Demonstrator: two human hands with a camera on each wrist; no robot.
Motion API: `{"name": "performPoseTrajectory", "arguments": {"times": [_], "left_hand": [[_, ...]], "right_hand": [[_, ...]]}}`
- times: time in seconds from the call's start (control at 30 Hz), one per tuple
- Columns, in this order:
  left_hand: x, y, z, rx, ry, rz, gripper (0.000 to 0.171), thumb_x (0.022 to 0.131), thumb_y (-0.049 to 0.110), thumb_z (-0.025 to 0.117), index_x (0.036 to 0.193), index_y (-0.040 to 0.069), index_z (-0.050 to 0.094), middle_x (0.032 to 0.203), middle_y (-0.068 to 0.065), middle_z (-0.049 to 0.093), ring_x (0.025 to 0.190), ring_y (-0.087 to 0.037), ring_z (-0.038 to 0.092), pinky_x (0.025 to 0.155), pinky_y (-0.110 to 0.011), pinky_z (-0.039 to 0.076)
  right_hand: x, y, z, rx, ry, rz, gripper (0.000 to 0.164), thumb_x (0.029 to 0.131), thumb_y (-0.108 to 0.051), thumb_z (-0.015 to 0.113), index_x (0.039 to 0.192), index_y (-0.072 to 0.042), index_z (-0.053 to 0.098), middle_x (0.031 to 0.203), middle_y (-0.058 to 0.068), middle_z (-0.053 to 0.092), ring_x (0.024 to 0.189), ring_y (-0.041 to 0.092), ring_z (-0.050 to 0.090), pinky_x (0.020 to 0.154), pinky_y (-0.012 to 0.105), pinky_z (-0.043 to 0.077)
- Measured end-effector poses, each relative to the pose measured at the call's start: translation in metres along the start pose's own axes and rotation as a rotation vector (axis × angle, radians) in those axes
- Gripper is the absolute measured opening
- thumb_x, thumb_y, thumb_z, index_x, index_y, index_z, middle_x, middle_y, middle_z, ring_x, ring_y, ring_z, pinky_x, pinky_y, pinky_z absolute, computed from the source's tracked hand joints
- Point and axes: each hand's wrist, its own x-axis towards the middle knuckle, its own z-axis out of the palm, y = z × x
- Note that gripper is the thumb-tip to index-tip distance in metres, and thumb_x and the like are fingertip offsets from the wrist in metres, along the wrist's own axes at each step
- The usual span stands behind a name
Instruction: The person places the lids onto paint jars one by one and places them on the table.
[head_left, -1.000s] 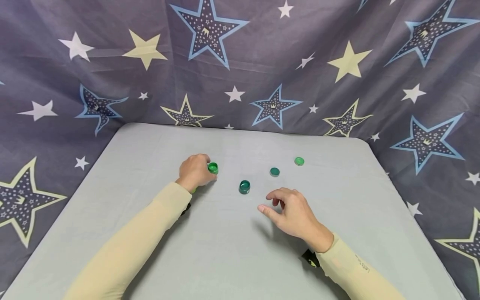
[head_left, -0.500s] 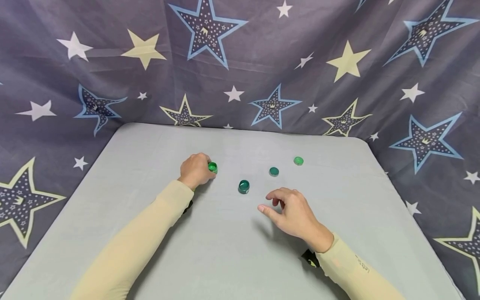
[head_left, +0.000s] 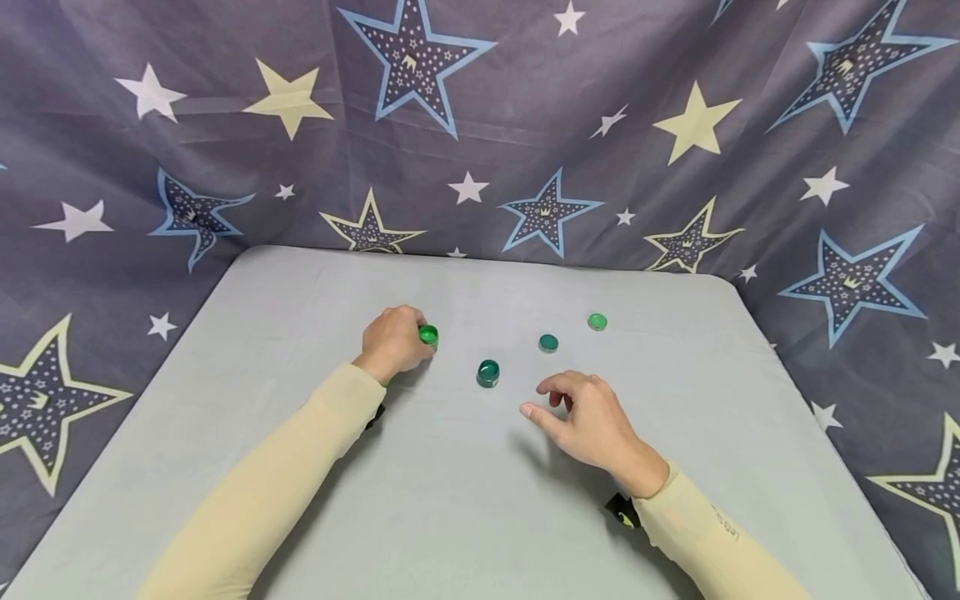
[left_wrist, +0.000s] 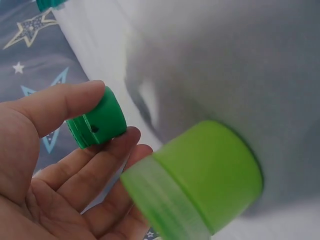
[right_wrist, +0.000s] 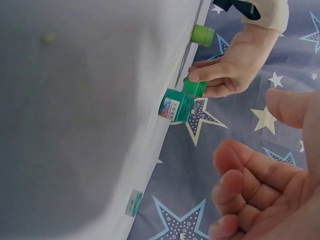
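Note:
My left hand (head_left: 392, 340) pinches a small green paint jar (left_wrist: 111, 117) between thumb and fingers at the left of the table. The jar has no lid on, and its mouth faces up in the head view. A lime-green jar with a pale translucent lid (left_wrist: 210, 175) stands beside that hand, mostly hidden under the wrist in the head view. Right of the held jar, a teal paint jar (head_left: 488, 373) stands uncovered, its label (right_wrist: 170, 109) visible in the right wrist view. My right hand (head_left: 588, 421) hovers over the table with fingers loosely bent, holding nothing.
A teal lid (head_left: 548, 343) and a bright green lid (head_left: 597, 322) lie on the table beyond the right hand. The pale grey tabletop (head_left: 450, 500) ends at a dark star-print curtain (head_left: 510, 108) behind and at both sides.
The left hand and its green jar have shifted very slightly to the right. My right hand has also drifted a touch rightward. The teal jar and both lids stay in place.

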Motion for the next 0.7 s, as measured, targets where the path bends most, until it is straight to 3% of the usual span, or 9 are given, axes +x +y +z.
{"name": "performPoseTrajectory", "arguments": {"times": [0.27,0.7], "left_hand": [[-0.012,0.004,-0.006,-0.009,0.021,0.042,0.021,0.083,0.021,0.083,0.1,0.011,0.075,0.096,-0.005,0.071,0.087,-0.025,0.063,0.078,-0.043,0.051],[-0.039,0.014,-0.017,-0.041,0.051,0.115,0.026,0.08,0.021,0.088,0.101,0.013,0.075,0.087,0.0,0.069,0.087,-0.024,0.062,0.076,-0.041,0.049]], "right_hand": [[0.004,0.01,-0.003,-0.009,-0.001,0.047,0.028,0.084,-0.03,0.085,0.095,-0.006,0.076,0.077,0.003,0.064,0.062,0.009,0.048,0.059,0.028,0.042],[0.015,0.031,-0.013,-0.079,-0.002,0.13,0.028,0.086,-0.032,0.083,0.095,-0.006,0.077,0.079,0.005,0.065,0.065,0.014,0.053,0.062,0.033,0.045]]}}
